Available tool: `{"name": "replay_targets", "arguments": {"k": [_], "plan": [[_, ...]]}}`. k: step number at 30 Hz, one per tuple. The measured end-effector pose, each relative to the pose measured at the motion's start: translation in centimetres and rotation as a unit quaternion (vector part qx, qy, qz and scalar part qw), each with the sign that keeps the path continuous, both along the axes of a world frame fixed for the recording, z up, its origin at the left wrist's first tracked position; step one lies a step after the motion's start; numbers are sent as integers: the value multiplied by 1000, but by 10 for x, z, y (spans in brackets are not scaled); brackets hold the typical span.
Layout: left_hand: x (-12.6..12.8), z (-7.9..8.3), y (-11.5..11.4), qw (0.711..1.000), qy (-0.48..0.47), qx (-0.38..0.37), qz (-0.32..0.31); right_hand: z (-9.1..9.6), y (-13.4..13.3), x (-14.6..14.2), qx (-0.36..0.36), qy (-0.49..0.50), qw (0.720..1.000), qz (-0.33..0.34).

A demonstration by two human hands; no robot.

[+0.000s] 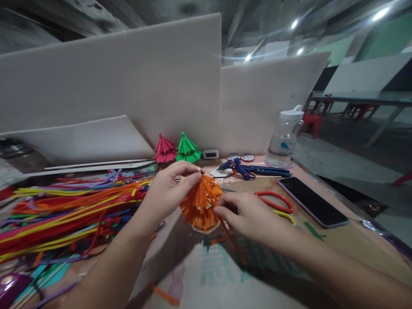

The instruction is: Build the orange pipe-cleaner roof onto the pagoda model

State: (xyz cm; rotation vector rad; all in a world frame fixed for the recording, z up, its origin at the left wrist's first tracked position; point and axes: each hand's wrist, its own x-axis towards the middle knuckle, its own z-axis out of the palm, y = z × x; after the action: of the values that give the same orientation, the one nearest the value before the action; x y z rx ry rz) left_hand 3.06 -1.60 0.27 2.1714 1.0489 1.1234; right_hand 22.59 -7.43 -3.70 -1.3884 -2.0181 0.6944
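Note:
An orange pipe-cleaner tree (200,205) stands over the table's middle, held between both hands. My left hand (170,189) pinches its tip from above with thumb and fingers closed. My right hand (244,214) grips its right side, the fingers pressed on the orange strands, and one loose orange strand trails down from there. Behind stand a finished pink tree (164,149) and a green tree (187,148).
A heap of coloured pipe cleaners (64,210) lies on the left. A blue glue gun (240,167), red-handled scissors (275,200), a black phone (312,201) and a clear bottle (285,139) sit on the right. White foam boards (128,81) wall the back.

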Motion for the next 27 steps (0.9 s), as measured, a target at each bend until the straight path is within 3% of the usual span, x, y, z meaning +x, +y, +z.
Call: {"name": "replay_targets", "arguments": {"k": [10,27], "plan": [[0,0,0,1000,0,-5,-2,-3,6,2,-29,-6,999,-19],[0,3,-5,999,39,20,12,3,5,4,-87,8,996,12]]}}
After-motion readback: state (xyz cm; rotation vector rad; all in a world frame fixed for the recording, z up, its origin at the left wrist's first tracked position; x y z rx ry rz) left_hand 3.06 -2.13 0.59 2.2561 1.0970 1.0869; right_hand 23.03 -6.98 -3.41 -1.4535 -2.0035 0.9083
